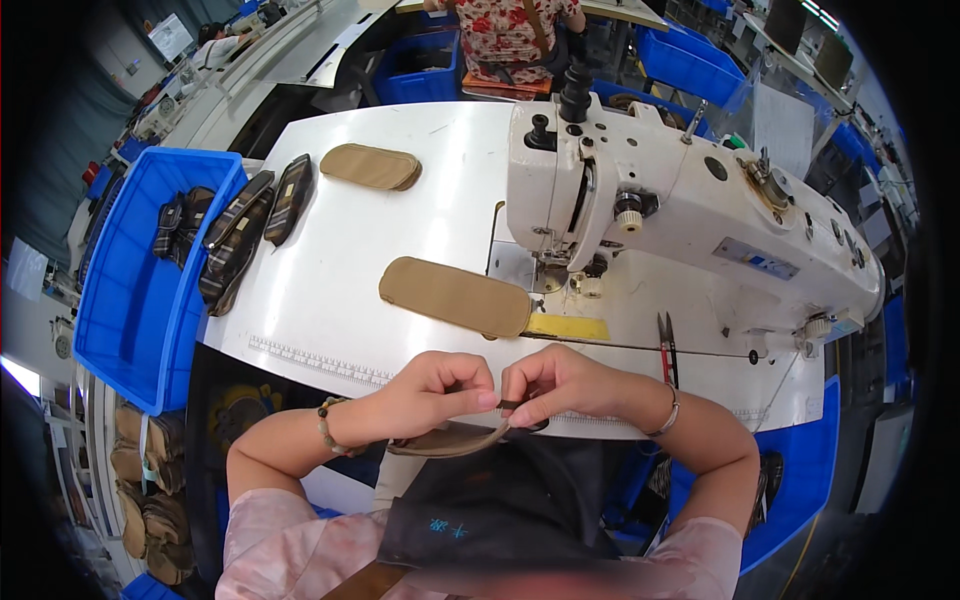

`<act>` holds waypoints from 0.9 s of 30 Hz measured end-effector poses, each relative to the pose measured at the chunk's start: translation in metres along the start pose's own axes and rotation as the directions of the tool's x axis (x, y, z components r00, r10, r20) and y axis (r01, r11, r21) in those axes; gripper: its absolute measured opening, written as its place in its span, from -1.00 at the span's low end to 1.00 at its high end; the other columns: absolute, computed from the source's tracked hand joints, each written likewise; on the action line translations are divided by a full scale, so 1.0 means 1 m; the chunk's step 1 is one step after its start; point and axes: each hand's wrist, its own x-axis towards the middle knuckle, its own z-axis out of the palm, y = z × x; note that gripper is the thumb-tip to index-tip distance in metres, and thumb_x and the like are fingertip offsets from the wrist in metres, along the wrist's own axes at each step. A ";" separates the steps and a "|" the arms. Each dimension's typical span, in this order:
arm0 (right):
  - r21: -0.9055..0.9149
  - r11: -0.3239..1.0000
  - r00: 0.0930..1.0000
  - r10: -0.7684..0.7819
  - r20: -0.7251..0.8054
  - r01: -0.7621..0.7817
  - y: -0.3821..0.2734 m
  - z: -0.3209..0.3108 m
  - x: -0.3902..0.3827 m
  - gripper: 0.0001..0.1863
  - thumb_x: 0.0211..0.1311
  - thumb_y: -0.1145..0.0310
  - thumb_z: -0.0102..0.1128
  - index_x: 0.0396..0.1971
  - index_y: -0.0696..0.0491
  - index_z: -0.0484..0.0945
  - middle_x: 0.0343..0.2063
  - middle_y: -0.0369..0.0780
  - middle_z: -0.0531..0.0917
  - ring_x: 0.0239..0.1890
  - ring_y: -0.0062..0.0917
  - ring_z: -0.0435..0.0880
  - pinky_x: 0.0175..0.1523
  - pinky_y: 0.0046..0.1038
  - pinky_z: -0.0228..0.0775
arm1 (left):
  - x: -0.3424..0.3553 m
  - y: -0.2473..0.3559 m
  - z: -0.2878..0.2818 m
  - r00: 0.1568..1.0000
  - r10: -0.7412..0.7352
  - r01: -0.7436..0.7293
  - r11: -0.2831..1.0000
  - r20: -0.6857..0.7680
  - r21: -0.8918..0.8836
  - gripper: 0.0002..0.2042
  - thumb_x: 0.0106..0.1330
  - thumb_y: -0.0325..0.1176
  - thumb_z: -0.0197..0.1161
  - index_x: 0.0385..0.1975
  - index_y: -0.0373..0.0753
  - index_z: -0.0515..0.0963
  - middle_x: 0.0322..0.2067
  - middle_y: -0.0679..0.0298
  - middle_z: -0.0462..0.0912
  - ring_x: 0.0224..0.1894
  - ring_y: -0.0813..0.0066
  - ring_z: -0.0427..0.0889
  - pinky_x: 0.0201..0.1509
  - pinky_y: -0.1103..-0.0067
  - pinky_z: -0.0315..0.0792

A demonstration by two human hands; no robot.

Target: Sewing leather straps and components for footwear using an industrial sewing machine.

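Observation:
My left hand (pixel 450 390) and my right hand (pixel 548 388) meet at the table's front edge, both closed in pinches on a small dark strip (pixel 508 406) at the end of a tan fabric piece (pixel 445 440), which hangs below my fingers. Just beyond my hands, an oblong tan piece (pixel 450 295) lies flat beside the white sewing machine (pixel 690 210), near its needle area. A second, shorter stack of tan pieces (pixel 368 165) lies at the back of the white table (pixel 300 345). Red-handled scissors (pixel 668 350) rest right of my hands.
A blue bin (pixel 125 320) with dark plaid items stands left, more plaid pieces (pixel 235 245) beside it. Stacked tan pieces (pixel 155 510) are lower left, another blue bin (pixel 800 520) lower right. A person in floral clothing (pixel 500 40) sits ahead; another person (pixel 212 50) is farther left.

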 end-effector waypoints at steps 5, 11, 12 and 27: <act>-0.028 0.999 0.992 0.048 0.119 -0.045 -0.006 -0.001 -0.003 -0.85 0.24 0.41 0.42 -0.29 0.15 0.65 -0.26 -0.31 0.74 -0.22 -0.76 0.64 -0.10 -0.66 0.47 | -0.012 0.009 -0.006 0.989 -0.131 0.138 0.983 0.070 -0.118 -0.80 0.47 -0.28 0.25 -0.36 -0.27 0.57 -0.50 0.55 0.48 -0.44 0.84 0.33 -0.40 0.74 0.22; -0.066 0.993 0.987 0.106 0.124 -0.098 -0.007 0.004 -0.003 -0.82 0.14 0.47 0.49 -0.32 0.17 0.65 -0.34 -0.29 0.73 -0.30 -0.72 0.65 -0.16 -0.64 0.48 | -0.018 0.009 -0.012 0.958 -0.254 0.254 0.967 0.132 0.021 -0.87 0.43 -0.37 0.29 -0.29 -0.30 0.56 -0.49 0.51 0.47 -0.39 0.78 0.39 -0.31 0.75 0.27; -0.077 0.991 0.990 0.116 0.086 -0.109 -0.005 0.005 -0.003 -0.81 0.09 0.52 0.52 -0.35 0.18 0.64 -0.40 -0.29 0.71 -0.36 -0.69 0.65 -0.20 -0.62 0.49 | -0.017 0.012 -0.008 0.973 -0.218 0.202 0.965 0.079 0.169 -0.90 0.41 -0.41 0.30 -0.29 -0.31 0.58 -0.48 0.48 0.48 -0.39 0.74 0.41 -0.30 0.73 0.29; 0.019 1.000 0.988 0.005 -0.153 -0.002 -0.001 0.011 0.000 -0.82 0.07 0.43 0.55 -0.39 0.14 0.71 -0.51 -0.35 0.70 -0.46 -0.79 0.57 -0.34 -0.69 0.40 | -0.009 -0.021 -0.002 0.947 -0.320 0.273 0.844 -0.026 -0.462 -0.55 0.61 -0.06 -0.05 -0.14 -0.33 0.65 -0.47 0.37 0.62 -0.47 0.69 0.54 -0.31 0.71 0.45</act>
